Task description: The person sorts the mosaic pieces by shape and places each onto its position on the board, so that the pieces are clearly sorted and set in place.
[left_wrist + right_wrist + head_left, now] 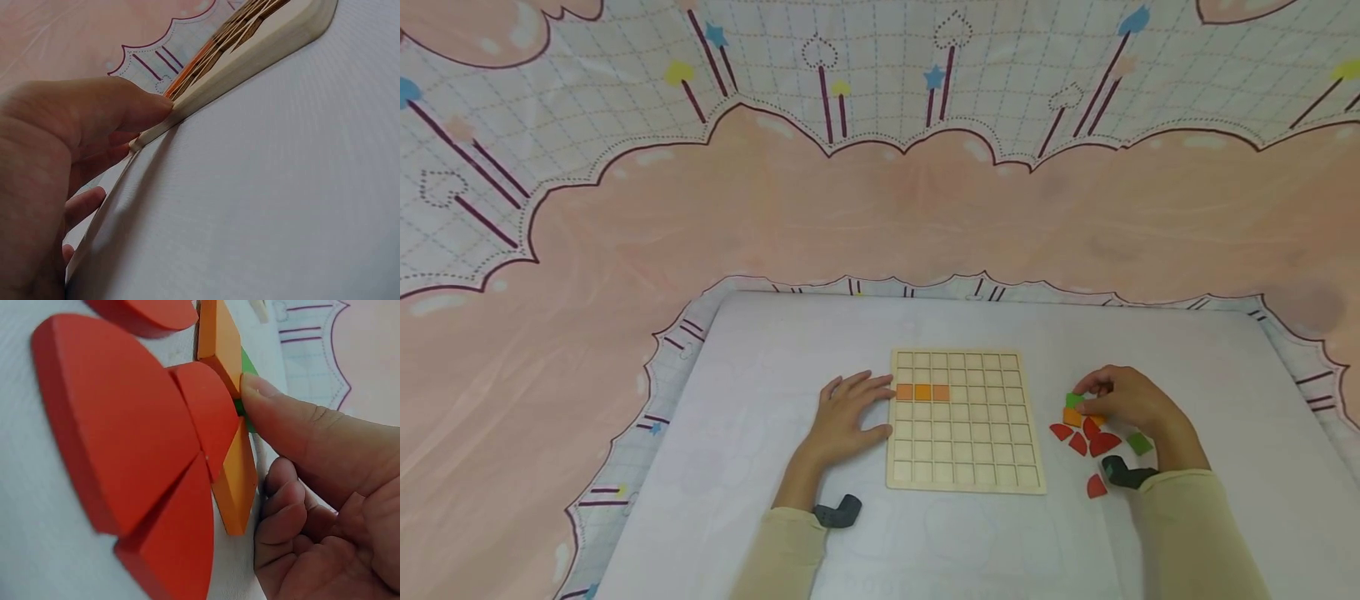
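A square wooden grid board (966,454) lies flat, with three orange square tiles (922,392) side by side in its third row at the left. My left hand (847,421) is spread beside the board, its thumb and fingertips touching the left edge; the left wrist view shows the thumb (134,106) against the wooden rim. To the right of the board, my right hand (1123,402) pinches a green square tile (1073,401) between thumb and index finger. In the right wrist view, the thumb hides much of that green tile (249,362); orange tiles (235,481) lie close to it.
Several red quarter-circle pieces (1103,443) lie below my right hand, one (1096,486) set apart toward me. Another green tile (1138,443) lies under the right wrist. A white surface (775,350) bears everything, and a patterned pink cloth (865,217) surrounds it.
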{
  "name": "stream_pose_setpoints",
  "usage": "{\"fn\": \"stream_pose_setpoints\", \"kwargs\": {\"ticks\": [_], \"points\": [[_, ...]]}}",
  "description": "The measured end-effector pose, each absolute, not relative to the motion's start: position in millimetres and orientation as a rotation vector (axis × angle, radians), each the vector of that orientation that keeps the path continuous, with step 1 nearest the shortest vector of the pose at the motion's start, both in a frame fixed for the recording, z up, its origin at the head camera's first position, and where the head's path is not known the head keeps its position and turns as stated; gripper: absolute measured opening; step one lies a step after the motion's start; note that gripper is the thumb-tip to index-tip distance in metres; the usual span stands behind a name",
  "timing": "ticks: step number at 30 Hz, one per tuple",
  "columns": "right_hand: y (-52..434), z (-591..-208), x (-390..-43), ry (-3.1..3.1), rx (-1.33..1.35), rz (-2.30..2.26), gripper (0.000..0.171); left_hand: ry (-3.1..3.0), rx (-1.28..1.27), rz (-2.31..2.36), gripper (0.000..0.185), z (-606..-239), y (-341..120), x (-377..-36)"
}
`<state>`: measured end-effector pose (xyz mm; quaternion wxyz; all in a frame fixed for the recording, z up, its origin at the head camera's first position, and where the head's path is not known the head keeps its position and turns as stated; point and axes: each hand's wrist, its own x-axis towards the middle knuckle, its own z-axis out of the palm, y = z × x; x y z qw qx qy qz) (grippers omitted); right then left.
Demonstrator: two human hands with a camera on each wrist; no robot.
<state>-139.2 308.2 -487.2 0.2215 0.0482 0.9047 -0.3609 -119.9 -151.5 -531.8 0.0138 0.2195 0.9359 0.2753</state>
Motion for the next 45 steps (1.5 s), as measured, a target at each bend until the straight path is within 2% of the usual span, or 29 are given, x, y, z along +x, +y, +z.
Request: {"fn": "stream_pose_setpoints", "kwargs": {"ticks": [26, 45], "points": [[307.0, -487.0, -134.0, 2.533, 0.035, -1.009, 0.033, 2.907, 0.681, 0.851, 0.052, -532.6, -151.2, -121.4], [256.0, -479.4, -131.5, 2.453, -0.069, -1.401, 0.029, 2.903, 0.676, 0.874, 0.053, -533.3, -151.1, -121.5]]}}
